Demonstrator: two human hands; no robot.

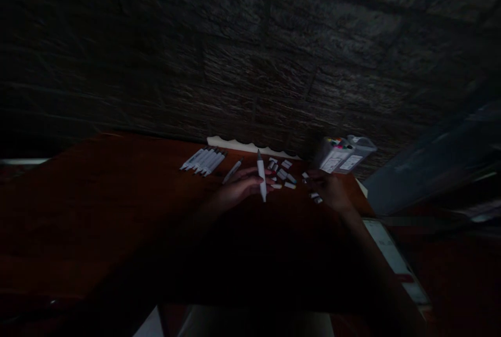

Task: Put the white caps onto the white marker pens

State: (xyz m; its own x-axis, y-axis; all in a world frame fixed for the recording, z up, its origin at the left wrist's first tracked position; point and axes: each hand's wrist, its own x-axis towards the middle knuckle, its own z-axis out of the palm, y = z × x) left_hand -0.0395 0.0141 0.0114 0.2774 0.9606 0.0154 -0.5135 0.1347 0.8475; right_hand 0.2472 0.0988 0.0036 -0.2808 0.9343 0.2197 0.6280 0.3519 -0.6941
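Observation:
The scene is very dark. My left hand [243, 187] grips a white marker [261, 176] that stands nearly upright above the dark red-brown table [117, 206]. My right hand [327, 189] rests on the table among several small white marker caps [285, 172], its fingers curled; whether it holds a cap I cannot make out. Left of my left hand, several white markers [203, 160] lie side by side in a row, and one more marker [232, 171] lies alone beside them.
A marker box [343, 154] with coloured tips showing stands at the back right of the table. A dark brick-patterned wall [250, 55] rises behind. A white sheet or tablet [391, 256] lies at the table's right edge.

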